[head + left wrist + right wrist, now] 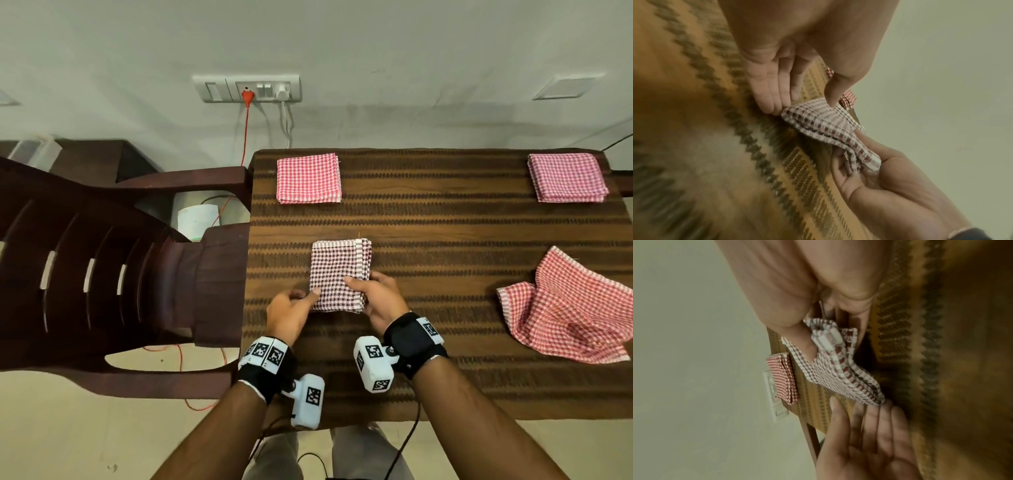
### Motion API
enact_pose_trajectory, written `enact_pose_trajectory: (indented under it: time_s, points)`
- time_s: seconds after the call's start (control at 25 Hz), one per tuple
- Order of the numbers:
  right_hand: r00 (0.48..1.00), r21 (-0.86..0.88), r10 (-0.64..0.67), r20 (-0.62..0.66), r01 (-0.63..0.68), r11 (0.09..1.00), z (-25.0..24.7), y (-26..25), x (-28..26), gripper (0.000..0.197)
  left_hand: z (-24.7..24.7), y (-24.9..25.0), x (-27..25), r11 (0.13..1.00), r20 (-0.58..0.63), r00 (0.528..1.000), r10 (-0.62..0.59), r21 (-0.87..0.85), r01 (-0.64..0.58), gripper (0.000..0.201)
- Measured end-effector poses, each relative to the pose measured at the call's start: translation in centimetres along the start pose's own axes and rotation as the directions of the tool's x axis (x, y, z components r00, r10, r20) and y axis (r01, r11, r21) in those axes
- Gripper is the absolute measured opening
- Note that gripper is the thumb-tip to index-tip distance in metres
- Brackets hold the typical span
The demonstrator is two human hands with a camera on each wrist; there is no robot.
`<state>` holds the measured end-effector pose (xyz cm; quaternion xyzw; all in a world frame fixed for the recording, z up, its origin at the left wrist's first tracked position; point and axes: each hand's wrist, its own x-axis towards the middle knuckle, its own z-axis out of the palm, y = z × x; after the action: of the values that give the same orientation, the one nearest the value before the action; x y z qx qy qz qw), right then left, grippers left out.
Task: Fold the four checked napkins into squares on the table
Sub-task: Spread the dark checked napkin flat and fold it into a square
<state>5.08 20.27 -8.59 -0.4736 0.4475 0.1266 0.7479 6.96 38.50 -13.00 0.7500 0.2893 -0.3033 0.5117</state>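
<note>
A dark maroon checked napkin (337, 270), folded into a thick square, lies mid-table. My right hand (368, 293) pinches its near right corner, thumb on top and fingers underneath, and that corner is raised off the cloth (830, 363). My left hand (301, 299) is at the near left corner with straight fingers (772, 97) against the edge and the thumb tip touching the top (818, 116). A folded red napkin (308, 178) lies back left and a folded pink one (567, 177) back right. An unfolded, rumpled red napkin (565, 308) sits at the right edge.
The table (445, 222) wears a brown striped cloth and stands against a pale wall. A dark plastic chair (120, 260) is pushed up to its left side. A socket panel (246, 88) with an orange cable is on the wall behind.
</note>
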Motion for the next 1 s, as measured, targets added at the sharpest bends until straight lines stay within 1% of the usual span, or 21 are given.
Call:
enact_pose_trajectory:
  time_s: [0.08, 0.12, 0.2, 0.24, 0.32, 0.36, 0.4, 0.44, 0.52, 0.6, 0.64, 0.72, 0.8, 0.84, 0.92, 1.0]
  points:
    - [1.0, 0.148, 0.003, 0.024, -0.007, 0.989, 0.0, 1.1, -1.0, 0.028, 0.0, -0.4, -1.7, 0.971, 0.055, 0.995, -0.08, -0.22, 0.091, 0.057]
    - [0.999, 0.187, 0.001, 0.034, -0.008, 0.982, 0.1, 1.9, -1.5, 0.03, -0.1, -0.6, -2.7, 0.933, 0.13, 0.985, -0.116, -0.326, 0.153, 0.053]
    - [0.998, 0.201, -0.011, 0.064, -0.002, 0.98, 0.1, 3.5, -2.7, 0.035, -0.2, -1.0, -5.0, 0.844, 0.294, 0.949, -0.115, -0.475, 0.25, 0.042]
    - [0.996, 0.182, -0.017, 0.083, 0.001, 0.983, 0.1, 4.3, -3.3, 0.037, -0.2, -1.4, -5.9, 0.799, 0.328, 0.94, -0.096, -0.538, 0.269, 0.037]
    - [0.994, 0.134, -0.006, 0.106, -0.008, 0.991, -0.3, 5.4, -4.3, 0.037, 0.1, -2.4, -6.9, 0.757, 0.264, 0.963, -0.058, -0.617, 0.215, 0.031]
    - [0.995, 0.12, 0.006, 0.1, -0.018, 0.993, -0.6, 5.9, -4.5, 0.035, 0.1, -3.0, -7.0, 0.773, 0.204, 0.978, -0.039, -0.614, 0.159, 0.029]
    - [0.996, 0.119, 0.02, 0.088, -0.03, 0.992, -1.0, 6.2, -4.5, 0.033, -0.1, -3.4, -7.1, 0.79, 0.16, 0.987, -0.014, -0.603, 0.109, 0.028]
    - [0.997, 0.124, 0.027, 0.075, -0.036, 0.992, -1.5, 6.4, -4.3, 0.032, -0.5, -3.9, -7.1, 0.814, 0.143, 0.99, 0.011, -0.576, 0.075, 0.028]
    - [0.999, 0.166, 0.027, 0.044, -0.034, 0.986, -2.3, 6.9, -4.4, 0.036, -2.0, -4.9, -7.5, 0.859, 0.172, 0.985, 0.036, -0.509, 0.057, 0.031]
    - [0.999, 0.155, 0.04, 0.012, -0.042, 0.987, -3.1, 6.7, -3.6, 0.037, -3.2, -5.7, -6.7, 0.914, 0.203, 0.979, 0.015, -0.4, 0.069, 0.035]
    - [0.999, 0.081, 0.046, 0.014, -0.047, 0.996, -3.2, 6.6, -3.8, 0.035, -3.6, -6.1, -6.4, 0.936, 0.208, 0.978, 0.009, -0.347, 0.065, 0.036]
    - [0.998, -0.134, 0.055, 0.023, -0.052, 0.99, -3.1, 7.3, -4.6, 0.031, -5.1, -7.0, -5.8, 0.977, 0.224, 0.974, 0.012, -0.21, 0.036, 0.036]
    - [0.999, -0.305, 0.038, 0.003, -0.035, 0.952, -3.0, 8.9, -5.5, 0.028, -6.5, -8.3, -5.1, 0.995, 0.2, 0.979, 0.034, -0.095, -0.015, 0.036]
    - [1.0, -0.37, 0.018, -0.007, -0.019, 0.929, -3.1, 9.9, -5.8, 0.028, -7.1, -9.0, -4.8, 0.998, 0.174, 0.983, 0.053, -0.05, -0.044, 0.039]
    - [0.999, -0.457, -0.005, -0.034, -0.011, 0.89, -3.5, 11.6, -6.0, 0.028, -7.9, -10.1, -5.0, 0.996, 0.145, 0.986, 0.082, 0.033, -0.088, 0.053]
    - [0.998, -0.488, -0.011, -0.067, -0.024, 0.873, -3.4, 13.2, -6.2, 0.025, -8.4, -10.9, -5.4, 0.99, 0.142, 0.984, 0.112, 0.073, -0.123, 0.064]
